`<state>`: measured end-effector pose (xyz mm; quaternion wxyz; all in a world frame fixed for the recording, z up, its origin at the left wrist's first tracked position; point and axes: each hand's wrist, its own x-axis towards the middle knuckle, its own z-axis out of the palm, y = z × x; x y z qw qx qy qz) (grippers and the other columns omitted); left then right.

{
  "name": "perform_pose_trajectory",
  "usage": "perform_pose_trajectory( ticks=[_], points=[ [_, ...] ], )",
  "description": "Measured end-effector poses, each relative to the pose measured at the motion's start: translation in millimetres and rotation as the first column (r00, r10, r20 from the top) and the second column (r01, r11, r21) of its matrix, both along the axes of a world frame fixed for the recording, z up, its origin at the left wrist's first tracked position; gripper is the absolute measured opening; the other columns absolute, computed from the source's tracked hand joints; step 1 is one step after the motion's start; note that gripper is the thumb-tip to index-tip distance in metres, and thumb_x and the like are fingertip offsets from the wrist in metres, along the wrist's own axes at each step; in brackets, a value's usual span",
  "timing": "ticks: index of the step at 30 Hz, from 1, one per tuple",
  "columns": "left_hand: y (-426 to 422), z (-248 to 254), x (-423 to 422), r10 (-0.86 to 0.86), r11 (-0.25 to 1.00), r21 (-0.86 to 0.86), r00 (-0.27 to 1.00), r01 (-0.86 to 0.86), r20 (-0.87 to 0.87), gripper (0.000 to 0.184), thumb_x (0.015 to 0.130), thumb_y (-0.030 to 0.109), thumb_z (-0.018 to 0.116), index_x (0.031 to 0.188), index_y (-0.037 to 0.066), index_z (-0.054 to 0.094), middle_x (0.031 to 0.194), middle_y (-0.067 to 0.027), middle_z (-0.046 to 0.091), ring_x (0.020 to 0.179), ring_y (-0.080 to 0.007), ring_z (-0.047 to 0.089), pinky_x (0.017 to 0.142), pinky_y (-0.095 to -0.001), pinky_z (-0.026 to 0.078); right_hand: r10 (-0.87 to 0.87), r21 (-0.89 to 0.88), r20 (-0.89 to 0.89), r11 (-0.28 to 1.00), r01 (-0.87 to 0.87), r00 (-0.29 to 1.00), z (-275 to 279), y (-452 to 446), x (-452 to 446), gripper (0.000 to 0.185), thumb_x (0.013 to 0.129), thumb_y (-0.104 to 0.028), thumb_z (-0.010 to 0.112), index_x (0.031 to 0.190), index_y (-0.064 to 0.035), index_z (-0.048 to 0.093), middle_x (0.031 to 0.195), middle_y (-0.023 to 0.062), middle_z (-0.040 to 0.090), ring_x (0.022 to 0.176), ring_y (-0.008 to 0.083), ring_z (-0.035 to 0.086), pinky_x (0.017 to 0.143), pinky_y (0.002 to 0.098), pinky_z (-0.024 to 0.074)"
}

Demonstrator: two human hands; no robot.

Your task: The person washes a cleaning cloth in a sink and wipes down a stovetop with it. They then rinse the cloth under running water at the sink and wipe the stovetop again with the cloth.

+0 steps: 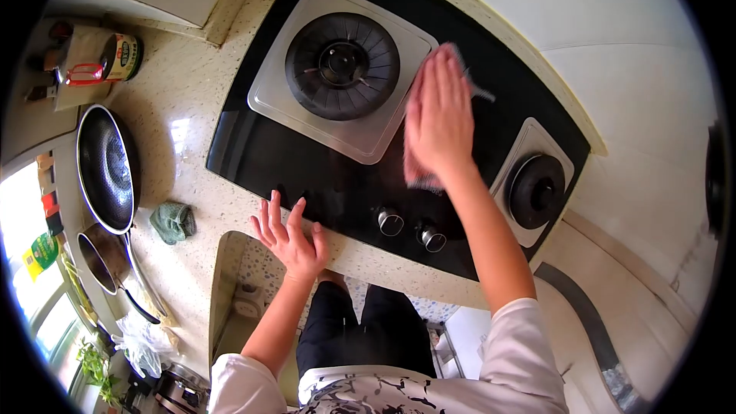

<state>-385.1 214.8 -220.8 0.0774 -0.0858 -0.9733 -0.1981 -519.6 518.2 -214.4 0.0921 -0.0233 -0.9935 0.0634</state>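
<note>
My right hand (443, 111) lies flat with fingers stretched over a reddish cloth (418, 172), pressing it on the black glass cooktop (322, 184) between the two burners. The cloth's edge shows beyond my fingertips. Beside it is the large burner (343, 67) on its square metal plate (372, 146). My left hand (291, 239) has its fingers spread over the cooktop's front edge and the stone counter, holding nothing. Two round knobs (390, 221) sit on the cooktop to the right of my left hand.
A smaller burner (536, 191) is at the right. On the left counter are a frying pan (107, 169), a saucepan (103, 258), a crumpled green cloth (173, 222), a plastic bag (146, 343) and a labelled jar (124, 57). A sink (224, 291) lies below my left hand.
</note>
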Motion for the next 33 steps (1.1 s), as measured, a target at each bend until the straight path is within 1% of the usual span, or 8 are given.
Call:
perform_pose_trajectory(
  ticks=[2,5,8,11,18,24,29,33],
  points=[
    [0.3,-0.2,-0.3,0.001,1.000,0.007,1.000,-0.001,0.003,0.050,0.091,0.023,0.064,0.139,0.011,0.061,0.164,-0.0231,0.043,0.156,-0.0428,0.032,0.127,-0.0642,0.014,-0.007,-0.034,-0.121,0.999,0.003,0.993,-11.6,19.7,-27.4,0.063,0.101,-0.027,0.057,0.154,0.0062,0.048,0.164,0.0233,0.045,0.154,0.0382,0.039,0.128,0.0504,0.0286],
    [1.0,-0.7,-0.1,0.009,1.000,0.006,1.000,-0.009,-0.007,0.050,0.090,0.022,0.064,0.139,0.011,0.062,0.164,-0.0229,0.044,0.156,-0.0431,0.033,0.127,-0.0637,0.015,-0.008,-0.036,-0.091,0.999,0.005,0.996,-7.8,8.6,-19.6,0.064,0.100,-0.028,0.059,0.154,0.0064,0.048,0.164,0.0235,0.044,0.155,0.0383,0.039,0.128,0.0499,0.0287],
    [2.1,0.3,-0.8,0.014,1.000,0.004,1.000,-0.014,0.006,0.051,0.090,0.022,0.064,0.139,0.010,0.062,0.164,-0.0230,0.044,0.155,-0.0433,0.034,0.127,-0.0631,0.015,0.090,-0.088,0.082,0.993,-0.082,0.993,5.5,-25.2,27.7,0.076,0.098,-0.033,0.062,0.157,0.0097,0.041,0.166,0.0287,0.037,0.157,0.0421,0.034,0.130,0.0527,0.0240],
    [2.6,2.2,-1.3,0.015,1.000,0.006,1.000,-0.015,0.017,0.051,0.089,0.021,0.064,0.139,0.010,0.061,0.164,-0.0230,0.044,0.155,-0.0433,0.034,0.127,-0.0629,0.014,0.137,-0.148,0.151,0.982,-0.114,0.979,9.4,-44.7,57.6,0.084,0.097,-0.038,0.064,0.159,0.0102,0.036,0.168,0.0309,0.032,0.159,0.0428,0.030,0.131,0.0536,0.0210],
    [1.7,0.9,-1.4,-0.005,1.000,0.006,1.000,0.005,0.008,0.052,0.090,0.022,0.064,0.140,0.010,0.061,0.164,-0.0230,0.044,0.155,-0.0432,0.033,0.127,-0.0629,0.013,-0.039,-0.044,0.005,0.998,0.039,0.999,-3.8,14.0,-10.8,0.077,0.100,-0.039,0.062,0.158,0.0064,0.040,0.168,0.0281,0.035,0.158,0.0420,0.031,0.130,0.0519,0.0235],
    [1.5,1.0,-1.7,-0.011,1.000,0.008,1.000,0.011,0.000,0.052,0.090,0.022,0.064,0.141,0.010,0.060,0.163,-0.0230,0.045,0.155,-0.0432,0.034,0.127,-0.0632,0.013,-0.096,0.000,0.040,0.995,0.096,0.995,-0.7,43.7,29.1,0.077,0.100,-0.038,0.064,0.159,0.0058,0.040,0.169,0.0287,0.033,0.158,0.0428,0.030,0.130,0.0520,0.0230],
    [1.5,-0.3,-1.2,-0.002,1.000,0.027,1.000,0.003,-0.012,0.055,0.089,0.022,0.065,0.142,0.009,0.058,0.163,-0.0234,0.045,0.154,-0.0436,0.035,0.127,-0.0634,0.014,-0.102,-0.026,0.160,0.994,0.107,0.982,6.2,16.7,82.5,0.083,0.099,-0.038,0.064,0.161,0.0084,0.034,0.170,0.0303,0.029,0.159,0.0458,0.026,0.131,0.0556,0.0183],
    [-1.1,-1.4,-0.5,-0.012,1.000,0.021,1.000,0.012,0.000,0.057,0.089,0.022,0.064,0.144,0.010,0.056,0.163,-0.0231,0.045,0.155,-0.0437,0.035,0.127,-0.0632,0.014,-0.044,-0.083,0.112,0.995,0.053,0.993,5.2,-9.8,51.6,0.085,0.099,-0.040,0.064,0.161,0.0083,0.033,0.169,0.0303,0.029,0.159,0.0460,0.026,0.131,0.0551,0.0189]
  ],
)
